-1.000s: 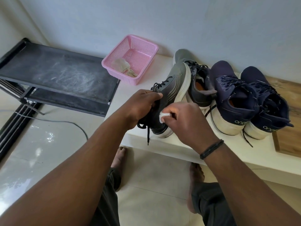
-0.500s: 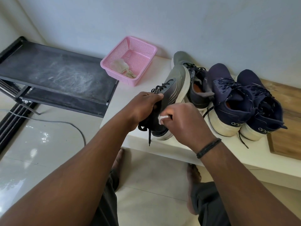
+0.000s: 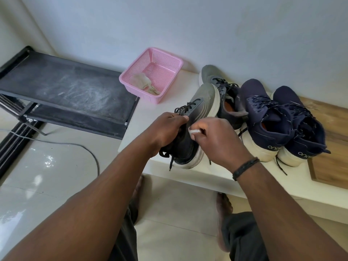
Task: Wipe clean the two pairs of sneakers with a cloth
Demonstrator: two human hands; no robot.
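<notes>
I see the left hand (image 3: pixel 165 129) gripping a grey sneaker (image 3: pixel 195 117) at its collar and lace area, with the fingers curled around the upper part. The sneaker is tilted on its side, the white sole turned to the right and the toe pointing away toward the wall; its heel end is near the front edge of the white surface (image 3: pixel 188 80). The right hand (image 3: pixel 216 140) is closed around a small white cloth (image 3: pixel 194 131), of which only a little piece shows between the fingers, and it presses this cloth against the side of the sneaker, just beside the left hand. A dark braided wristband (image 3: pixel 244 167) is on the right wrist.

The second grey sneaker (image 3: pixel 222 85) stands upright behind the held one, touching it. To the right of it the two navy sneakers (image 3: pixel 267 117) stand side by side with white soles, heels toward me; the right one lies partly on a wooden board (image 3: pixel 331 166).

A pink plastic basket (image 3: pixel 169 61) sits at the back left corner of the surface, with a crumpled pale rag (image 3: pixel 140 81) inside. To the left of the surface there is a black shoe rack (image 3: pixel 66 85) with a dusty top shelf, and a thin grey cable (image 3: pixel 75 146) lies on the glossy tiled floor (image 3: pixel 47 176).
</notes>
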